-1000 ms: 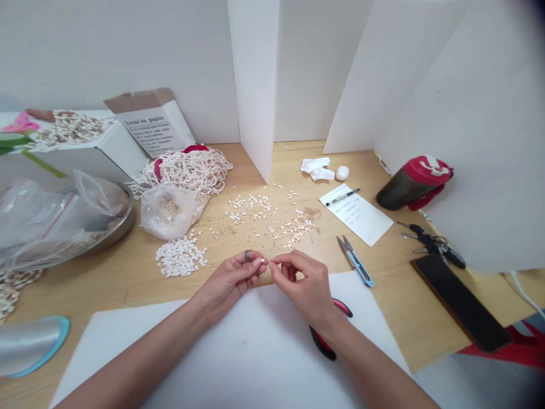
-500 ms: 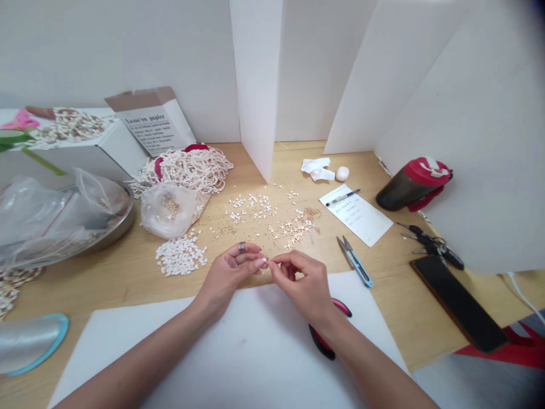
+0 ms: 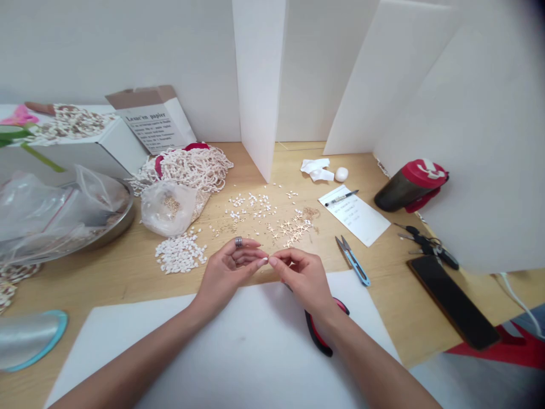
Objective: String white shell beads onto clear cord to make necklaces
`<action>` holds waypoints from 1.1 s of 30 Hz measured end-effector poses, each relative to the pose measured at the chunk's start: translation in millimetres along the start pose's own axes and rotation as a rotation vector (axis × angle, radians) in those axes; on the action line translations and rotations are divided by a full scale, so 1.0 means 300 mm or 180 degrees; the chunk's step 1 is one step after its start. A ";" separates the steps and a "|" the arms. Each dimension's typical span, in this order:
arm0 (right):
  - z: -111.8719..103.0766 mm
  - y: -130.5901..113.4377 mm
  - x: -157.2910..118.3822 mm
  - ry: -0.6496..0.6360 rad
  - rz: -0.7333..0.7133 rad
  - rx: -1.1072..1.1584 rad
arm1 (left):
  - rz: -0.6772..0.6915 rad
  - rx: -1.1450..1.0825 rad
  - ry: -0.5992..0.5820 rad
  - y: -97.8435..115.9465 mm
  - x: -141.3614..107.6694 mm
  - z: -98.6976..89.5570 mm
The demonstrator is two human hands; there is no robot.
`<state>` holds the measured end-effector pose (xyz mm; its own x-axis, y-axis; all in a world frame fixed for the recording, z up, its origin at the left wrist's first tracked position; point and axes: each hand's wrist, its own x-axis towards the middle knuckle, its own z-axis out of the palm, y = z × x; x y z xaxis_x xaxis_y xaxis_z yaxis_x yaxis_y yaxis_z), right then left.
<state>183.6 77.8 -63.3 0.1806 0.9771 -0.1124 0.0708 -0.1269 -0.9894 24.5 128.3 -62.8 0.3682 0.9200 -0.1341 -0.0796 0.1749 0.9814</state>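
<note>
My left hand [image 3: 230, 267], with rings on a finger, pinches something tiny and whitish that I cannot make out. Fingertip to fingertip with it, my right hand [image 3: 300, 275] is also in a pinch; what it holds is too small to name. Both are over the front edge of a white sheet [image 3: 238, 352]. Just beyond them lie gold starfish charms [image 3: 290, 232], scattered white beads [image 3: 253, 203] and a heap of white pieces [image 3: 181, 251]. Under my right wrist are red and black handles [image 3: 317, 335], partly hidden.
Blue snips [image 3: 353, 261], a notepad [image 3: 355, 216] with a pen, a tumbler [image 3: 409, 184], keys [image 3: 428, 244] and a phone [image 3: 453, 301] lie right. Left are a bead bag [image 3: 168, 207], bead strands [image 3: 196, 167], a metal bowl [image 3: 121, 218] and a spool [image 3: 34, 341].
My right hand's fingers have folded closer together and its thumb has come up against my left fingertips. The view has shifted slightly.
</note>
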 end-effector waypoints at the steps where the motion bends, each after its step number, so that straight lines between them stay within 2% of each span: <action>1: -0.001 0.000 0.001 -0.0016 0.0026 0.0027 | 0.0010 0.0027 -0.0009 -0.001 -0.002 0.001; 4: -0.004 0.007 0.009 -0.0075 0.0059 0.0108 | 0.0091 0.0108 0.0045 -0.003 -0.008 0.007; 9: -0.011 0.030 0.027 -0.0166 0.0073 0.0327 | 0.0356 0.0425 0.0365 0.000 -0.024 0.006; 15: -0.009 0.025 0.026 -0.0371 0.0312 0.0298 | 0.0563 0.1011 0.0408 -0.009 -0.022 -0.023; 19: -0.002 0.011 0.008 -0.0124 -0.0486 -0.0332 | 0.0906 0.1657 0.0117 -0.008 -0.027 -0.021; 22: -0.002 0.006 -0.001 -0.0216 -0.0946 -0.0662 | 0.1100 0.1882 -0.0021 0.007 -0.045 -0.006; 25: -0.012 0.002 0.001 -0.0268 -0.1138 -0.0896 | 0.1166 0.1918 0.0014 0.034 -0.058 0.005; 28: -0.033 -0.004 0.011 -0.0230 -0.1204 -0.1070 | 0.1123 0.1669 0.0259 0.072 -0.058 0.002; 31: -0.056 -0.014 0.020 -0.0192 -0.1179 -0.1042 | 0.0980 0.1413 0.0475 0.110 -0.049 -0.012; 33: -0.066 -0.022 0.020 -0.0220 -0.1181 -0.0911 | 0.0894 0.1467 0.0484 0.125 -0.046 -0.019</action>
<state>203.7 81.0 -55.5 0.0271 0.9732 0.2285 0.3875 0.2005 -0.8998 11.3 124.2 -24.9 0.2509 0.9553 0.1563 0.2705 -0.2242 0.9363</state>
